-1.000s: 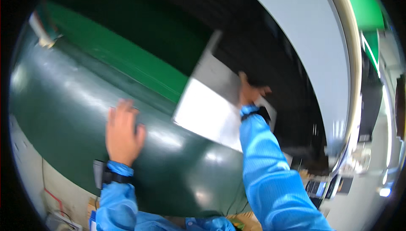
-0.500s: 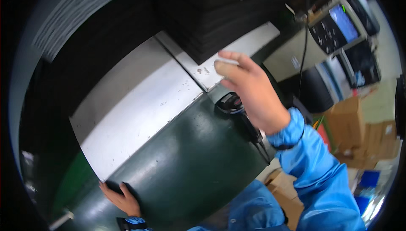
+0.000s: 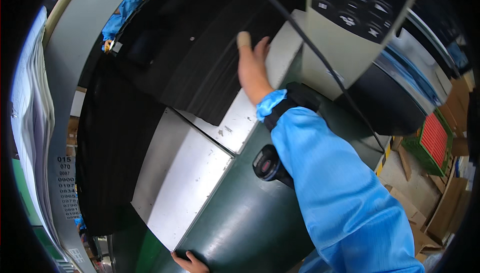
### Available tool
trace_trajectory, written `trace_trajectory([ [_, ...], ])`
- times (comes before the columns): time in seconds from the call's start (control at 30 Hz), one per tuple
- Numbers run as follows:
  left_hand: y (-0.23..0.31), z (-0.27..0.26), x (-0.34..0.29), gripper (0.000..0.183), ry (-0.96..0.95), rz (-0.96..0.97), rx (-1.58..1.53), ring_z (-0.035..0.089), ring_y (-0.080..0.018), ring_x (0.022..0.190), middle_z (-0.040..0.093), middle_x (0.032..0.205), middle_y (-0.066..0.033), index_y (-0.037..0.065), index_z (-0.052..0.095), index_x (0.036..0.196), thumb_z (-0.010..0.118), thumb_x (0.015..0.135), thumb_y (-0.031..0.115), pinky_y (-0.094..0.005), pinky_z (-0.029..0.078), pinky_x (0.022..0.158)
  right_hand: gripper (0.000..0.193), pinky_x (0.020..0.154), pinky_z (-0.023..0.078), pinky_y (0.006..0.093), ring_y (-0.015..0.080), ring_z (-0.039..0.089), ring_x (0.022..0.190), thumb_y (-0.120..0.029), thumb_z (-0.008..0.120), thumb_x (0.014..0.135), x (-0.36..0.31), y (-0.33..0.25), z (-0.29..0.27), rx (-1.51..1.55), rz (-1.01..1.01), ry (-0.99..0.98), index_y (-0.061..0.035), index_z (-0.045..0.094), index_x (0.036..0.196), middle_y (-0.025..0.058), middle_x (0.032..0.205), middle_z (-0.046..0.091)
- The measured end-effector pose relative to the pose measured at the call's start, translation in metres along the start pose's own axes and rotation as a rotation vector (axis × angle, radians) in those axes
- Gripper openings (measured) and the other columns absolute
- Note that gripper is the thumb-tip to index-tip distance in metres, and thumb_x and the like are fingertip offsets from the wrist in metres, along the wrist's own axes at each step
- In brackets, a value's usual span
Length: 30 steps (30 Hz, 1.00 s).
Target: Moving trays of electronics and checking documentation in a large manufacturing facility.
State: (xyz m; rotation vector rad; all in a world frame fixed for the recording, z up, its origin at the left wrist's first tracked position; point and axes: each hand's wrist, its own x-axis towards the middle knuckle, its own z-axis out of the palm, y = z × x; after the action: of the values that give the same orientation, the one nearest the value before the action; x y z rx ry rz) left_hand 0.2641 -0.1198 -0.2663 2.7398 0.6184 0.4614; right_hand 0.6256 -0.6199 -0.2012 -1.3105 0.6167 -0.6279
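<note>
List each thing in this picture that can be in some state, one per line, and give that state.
right hand: open, flat on the black sheet stack
left hand: fingers resting at the metal plate's corner
black sheet stack: lying flat on the machine
metal plate: bare, scuffed
control panel: tilted, cable hanging across

Setting: factory or industrial workshop floor. Evidence: large dark green machine body [image 3: 240, 223] with bare steel plates [image 3: 180, 183] at centre; grey control panel [image 3: 360, 3] with dark push-buttons at 1 o'clock, black cable [image 3: 320, 58] running down from it. Person wears blue work sleeve [image 3: 340, 193]; another worker in a blue coat [image 3: 120, 15] at 11 o'clock. Cardboard boxes [image 3: 450, 208] and a green crate [image 3: 432, 143] on the concrete floor at 4 o'clock.
</note>
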Motion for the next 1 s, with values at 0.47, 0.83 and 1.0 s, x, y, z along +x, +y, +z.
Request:
trace_trajectory([
  [0.47, 0.007, -0.011, 0.003, 0.07, -0.137, 0.067, 0.126, 0.035, -0.0458, 0.129, 0.034, 0.14, -0.0337, -0.012, 0.026, 0.14, 0.053, 0.091, 0.03, -0.0477, 0.024, 0.111, 0.099, 0.118, 0.013, 0.0403, 0.0405, 0.014, 0.143, -0.065, 0.041, 0.09, 0.084, 0.011, 0.046, 0.015, -0.074, 0.21, 0.0136, 0.014, 0.144, 0.0331, 0.151, 0.014],
  [0.83, 0.031, -0.012, 0.004, 0.071, -0.104, -0.044, -0.025, 0.038, -0.0448, 0.126, 0.036, 0.138, -0.0346, -0.014, 0.029, 0.138, 0.053, 0.092, 0.035, -0.0484, 0.026, 0.109, 0.1, 0.117, 0.017, 0.0445, 0.0438, 0.019, 0.141, -0.061, 0.05, 0.087, 0.083, 0.02, 0.123, -0.093, -0.105, 0.23, 0.013, 0.015, 0.144, 0.0345, 0.149, 0.019],
  [1.0, 0.046, -0.019, 0.008, 0.073, -0.15, -0.092, 0.044, 0.04, -0.0454, 0.123, 0.038, 0.136, -0.0349, -0.014, 0.031, 0.137, 0.053, 0.091, 0.038, -0.0492, 0.029, 0.107, 0.104, 0.115, 0.022, 0.0442, 0.0432, 0.024, 0.139, -0.059, 0.059, 0.08, 0.095, 0.036, 0.145, -0.073, -0.121, 0.001, 0.0105, 0.017, 0.145, 0.0327, 0.149, 0.022],
])
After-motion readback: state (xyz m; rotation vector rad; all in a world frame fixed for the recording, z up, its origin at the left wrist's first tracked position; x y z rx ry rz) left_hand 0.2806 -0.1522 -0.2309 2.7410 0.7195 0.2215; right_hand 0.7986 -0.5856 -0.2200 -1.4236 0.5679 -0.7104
